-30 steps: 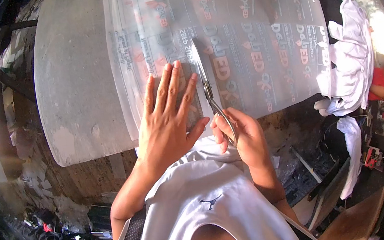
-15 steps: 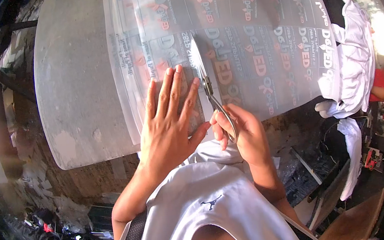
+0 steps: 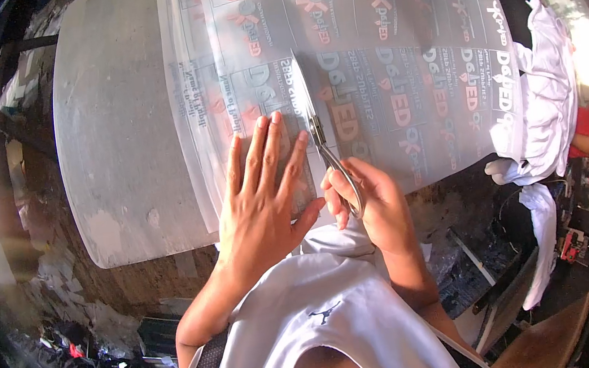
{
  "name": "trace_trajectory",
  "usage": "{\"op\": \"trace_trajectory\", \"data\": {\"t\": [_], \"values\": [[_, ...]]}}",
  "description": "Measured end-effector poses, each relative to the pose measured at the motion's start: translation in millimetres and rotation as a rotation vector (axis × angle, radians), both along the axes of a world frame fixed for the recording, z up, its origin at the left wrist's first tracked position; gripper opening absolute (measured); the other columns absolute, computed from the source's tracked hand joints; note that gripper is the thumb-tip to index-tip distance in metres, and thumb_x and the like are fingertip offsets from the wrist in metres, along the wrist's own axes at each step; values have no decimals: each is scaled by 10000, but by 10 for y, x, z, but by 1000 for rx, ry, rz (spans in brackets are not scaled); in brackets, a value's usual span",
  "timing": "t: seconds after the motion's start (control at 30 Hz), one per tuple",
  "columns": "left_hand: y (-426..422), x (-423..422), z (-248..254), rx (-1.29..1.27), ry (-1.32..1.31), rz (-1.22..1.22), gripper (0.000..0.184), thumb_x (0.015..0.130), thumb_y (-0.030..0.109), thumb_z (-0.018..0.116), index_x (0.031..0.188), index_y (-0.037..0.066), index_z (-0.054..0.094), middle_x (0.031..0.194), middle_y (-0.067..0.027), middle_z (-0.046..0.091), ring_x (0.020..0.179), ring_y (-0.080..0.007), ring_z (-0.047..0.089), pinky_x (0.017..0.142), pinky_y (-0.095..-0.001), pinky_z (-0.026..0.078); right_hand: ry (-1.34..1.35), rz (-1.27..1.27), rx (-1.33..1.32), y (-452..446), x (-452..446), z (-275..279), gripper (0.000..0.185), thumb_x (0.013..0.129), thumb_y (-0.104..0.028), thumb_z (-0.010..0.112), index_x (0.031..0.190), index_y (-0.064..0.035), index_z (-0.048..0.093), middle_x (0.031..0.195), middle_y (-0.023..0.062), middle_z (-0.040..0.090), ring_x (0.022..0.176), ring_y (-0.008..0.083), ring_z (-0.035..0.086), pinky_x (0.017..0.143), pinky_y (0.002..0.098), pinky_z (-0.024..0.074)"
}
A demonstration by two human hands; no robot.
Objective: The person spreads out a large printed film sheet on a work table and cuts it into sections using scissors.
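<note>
A pair of scissors [image 3: 317, 132] is in my right hand [image 3: 376, 200], with the fingers wrapped round its handles. The blades point away from me and lie along a translucent film sheet [image 3: 401, 99] printed with red, blue and white lettering. My left hand [image 3: 256, 195] lies flat on the sheet just left of the blades, fingers stretched out and slightly spread. It holds nothing. Part of my right hand's grip is hidden behind the handles.
Under the sheet is a grey tabletop [image 3: 114, 132], bare at its left. White cloth [image 3: 539, 98] is bunched beyond the right edge. A person in a red top [image 3: 585, 130] is farther right. Wooden boards [image 3: 545, 341] lie low at the right.
The tabletop, the sheet and my left hand appear slightly lower in view. The scissors hold nearly the same place in view, so they reach slightly farther up the sheet.
</note>
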State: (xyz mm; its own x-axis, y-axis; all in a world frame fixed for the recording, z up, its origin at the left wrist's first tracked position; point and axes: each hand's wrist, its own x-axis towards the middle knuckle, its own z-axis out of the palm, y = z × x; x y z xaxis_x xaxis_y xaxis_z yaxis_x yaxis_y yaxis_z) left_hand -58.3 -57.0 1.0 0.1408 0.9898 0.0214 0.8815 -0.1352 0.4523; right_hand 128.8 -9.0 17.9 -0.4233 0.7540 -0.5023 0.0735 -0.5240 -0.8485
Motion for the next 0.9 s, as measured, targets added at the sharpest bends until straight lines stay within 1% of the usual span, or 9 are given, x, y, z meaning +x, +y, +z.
{"op": "trace_trajectory", "data": {"t": [0.27, 0.53, 0.8, 0.87, 0.9], "values": [[19, -2, 28, -46, -8, 3, 856, 919, 493, 672, 1596, 59, 380, 1679, -258, 251, 1586, -376, 207, 1289, -554, 139, -19, 13, 34, 198, -88, -6, 308, 1078, -292, 618, 997, 5, 631, 758, 29, 608, 619, 85, 568, 560, 237, 478], [43, -18, 28, -63, -11, 10, 893, 886, 500, 708, 1604, 87, 375, 1683, -242, 259, 1585, -363, 221, 1282, -551, 162, -33, -4, 38, 420, -235, -19, 316, 1078, -304, 607, 997, -1, 649, 751, 33, 601, 608, 93, 553, 557, 244, 469], [66, -25, 41, -106, 0, 12, 882, 914, 540, 669, 1616, 106, 359, 1691, -227, 254, 1587, -350, 222, 1283, -547, 161, -36, -10, 52, 613, -374, 8, 278, 1085, -267, 603, 981, -12, 639, 749, 18, 613, 599, 75, 548, 574, 241, 468], [54, -21, 17, -97, -13, -6, 835, 910, 532, 674, 1570, 87, 422, 1679, -257, 251, 1580, -401, 212, 1278, -579, 149, -25, -20, 53, 645, -399, -6, 276, 1084, -265, 606, 979, -11, 637, 749, 18, 613, 598, 74, 546, 572, 243, 468], [52, -27, 20, -89, -2, -14, 829, 918, 540, 665, 1567, 85, 425, 1678, -261, 250, 1580, -405, 211, 1277, -582, 150, -22, -19, 57, 668, -415, 1, 276, 1084, -265, 606, 979, -11, 637, 749, 18, 613, 598, 74, 546, 572, 243, 468]]}}
